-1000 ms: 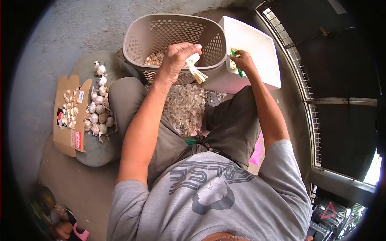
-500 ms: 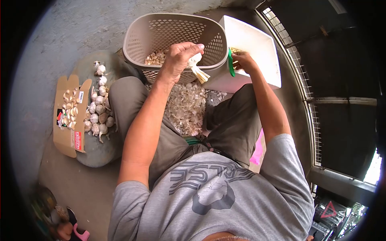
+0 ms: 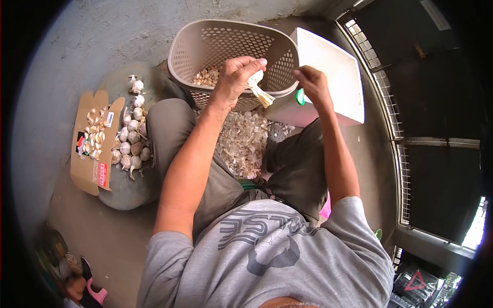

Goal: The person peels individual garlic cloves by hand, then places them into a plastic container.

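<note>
My left hand [image 3: 233,82] is closed around a garlic bulb [image 3: 255,78] over the near rim of the brown plastic basket [image 3: 179,77]. The bulb's layered stem end points down and right. To its right, my right hand [image 3: 314,86] is pinched shut at the basket's right corner. A small green tool [image 3: 300,96], with a bright glint on it, shows at the palm side of this hand; its far end is hidden. Garlic cloves [image 3: 207,77] lie in the bottom of the basket. Below the hands, a heap of papery garlic skins [image 3: 241,141] lies between my knees.
A white foam box [image 3: 334,77] stands right of the basket. At left, a round grey stool [image 3: 123,197] bears whole garlic bulbs [image 3: 133,136] and an open cardboard box [image 3: 84,172] with loose cloves. A metal-framed dark wall [image 3: 436,102] runs along the right.
My right hand has come up and out of the white box's opening toward the bulb, and the green tool has turned with it. My left hand still grips the bulb. The view has shifted slightly.
</note>
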`<control>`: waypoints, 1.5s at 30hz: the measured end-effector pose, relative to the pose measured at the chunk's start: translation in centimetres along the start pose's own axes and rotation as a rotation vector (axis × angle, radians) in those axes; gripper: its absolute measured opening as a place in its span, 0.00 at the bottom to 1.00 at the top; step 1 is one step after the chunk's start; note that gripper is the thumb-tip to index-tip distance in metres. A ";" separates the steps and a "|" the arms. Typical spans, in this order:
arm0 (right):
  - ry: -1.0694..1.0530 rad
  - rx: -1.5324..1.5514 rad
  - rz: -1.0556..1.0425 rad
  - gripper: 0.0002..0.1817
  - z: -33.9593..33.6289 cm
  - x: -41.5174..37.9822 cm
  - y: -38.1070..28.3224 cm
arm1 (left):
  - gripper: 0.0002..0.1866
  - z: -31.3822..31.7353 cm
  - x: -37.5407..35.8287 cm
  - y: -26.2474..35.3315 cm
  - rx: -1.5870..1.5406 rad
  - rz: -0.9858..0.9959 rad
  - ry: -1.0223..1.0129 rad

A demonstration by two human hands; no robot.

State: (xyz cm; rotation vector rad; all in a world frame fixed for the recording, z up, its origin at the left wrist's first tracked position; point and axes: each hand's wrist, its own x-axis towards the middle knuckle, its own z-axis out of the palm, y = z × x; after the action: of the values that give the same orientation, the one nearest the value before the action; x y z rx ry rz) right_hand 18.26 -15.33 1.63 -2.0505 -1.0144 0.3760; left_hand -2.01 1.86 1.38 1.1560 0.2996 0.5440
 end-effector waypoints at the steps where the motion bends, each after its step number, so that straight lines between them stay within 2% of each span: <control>1: -0.074 0.011 -0.061 0.14 0.7 -1.1 -0.9 | 0.16 0.2 -0.1 0.0 0.006 -0.006 -0.012; 4: -0.155 -0.016 0.054 0.14 1.2 -1.5 -1.8 | 0.16 0.2 0.0 -0.4 0.045 0.006 -0.018; 7: -0.310 0.441 0.124 0.18 0.5 -2.0 -5.5 | 0.15 0.3 0.1 -0.4 0.075 0.018 0.005; 8: -0.407 0.465 0.133 0.20 1.2 -1.9 -5.7 | 0.14 0.2 0.2 -0.5 0.083 0.016 -0.003; 9: -0.402 0.477 0.030 0.18 2.7 -2.1 -6.1 | 0.14 0.2 0.2 -0.6 0.089 0.015 -0.009; 11: -0.506 0.598 0.020 0.15 4.7 -1.8 -5.3 | 0.13 0.6 0.3 -0.9 0.050 0.026 0.007; 12: -0.413 0.678 0.037 0.14 5.7 -2.3 -5.3 | 0.13 0.6 0.4 -0.9 0.036 0.032 0.020; 15: -0.378 0.711 0.107 0.13 6.6 -2.3 -4.9 | 0.15 0.8 0.4 -1.4 0.060 0.092 0.048; 16: -0.392 0.723 0.106 0.12 6.7 -2.2 -4.8 | 0.15 0.5 0.4 -1.4 0.017 0.015 0.048; 20: -0.211 0.647 -0.024 0.12 7.5 -1.8 -5.8 | 0.18 1.3 0.1 -0.9 0.049 0.015 0.151; 23: -0.274 0.482 -0.082 0.13 7.1 -1.9 -5.4 | 0.19 1.1 0.1 -1.0 0.062 -0.020 0.202; 24: -0.351 0.468 -0.002 0.11 6.3 -2.1 -6.1 | 0.19 0.9 0.1 -0.9 0.068 -0.043 0.199; 27: -0.371 0.612 0.025 0.11 6.0 -2.1 -5.7 | 0.20 0.9 -0.1 -0.4 0.112 -0.025 0.143; 28: -0.300 0.727 0.078 0.11 6.2 -2.3 -5.8 | 0.20 0.8 0.1 -0.6 0.165 0.028 0.156; 32: -0.330 0.840 0.068 0.09 3.0 -1.4 -4.0 | 0.21 -0.9 0.0 -0.2 0.068 -0.007 0.204; 35: -0.587 0.470 -0.034 0.07 1.5 -2.2 -3.9 | 0.22 -1.5 -0.2 0.2 -0.034 -0.014 0.147; 36: -0.743 0.313 -0.359 0.08 2.1 -2.5 -4.5 | 0.23 -1.3 -0.3 0.5 -0.026 -0.017 0.128; 37: -0.976 0.006 -0.388 0.09 2.3 -2.9 -5.1 | 0.22 -1.3 -0.4 0.5 -0.066 -0.032 0.098; 39: -0.912 -0.195 -0.363 0.11 4.5 -5.3 -5.2 | 0.22 -1.3 -0.6 0.5 -0.144 -0.065 0.040; 40: -0.810 -0.179 -0.293 0.15 4.7 -5.8 -5.3 | 0.21 -1.2 -0.6 0.3 -0.097 -0.038 0.050; 41: -0.654 -0.119 -0.414 0.13 5.5 -5.2 -3.4 | 0.21 -0.9 -0.6 -0.1 -0.052 -0.012 0.059; 43: -0.676 0.260 0.000 0.16 3.7 -3.4 -5.7 | 0.20 -0.5 -0.9 -0.4 0.078 0.034 0.053; 44: -0.608 0.615 0.089 0.22 3.8 -3.6 -5.8 | 0.20 -0.2 -1.0 -0.4 0.164 0.058 0.036; 45: -0.543 0.808 0.181 0.22 3.7 -3.9 -6.6 | 0.20 0.2 -1.0 -0.4 0.251 0.083 0.014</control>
State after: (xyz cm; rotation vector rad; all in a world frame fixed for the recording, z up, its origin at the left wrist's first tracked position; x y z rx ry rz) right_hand 10.21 -13.98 4.03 -1.3125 -0.7798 1.2603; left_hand -2.70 1.04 1.04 1.4127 0.3398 0.5999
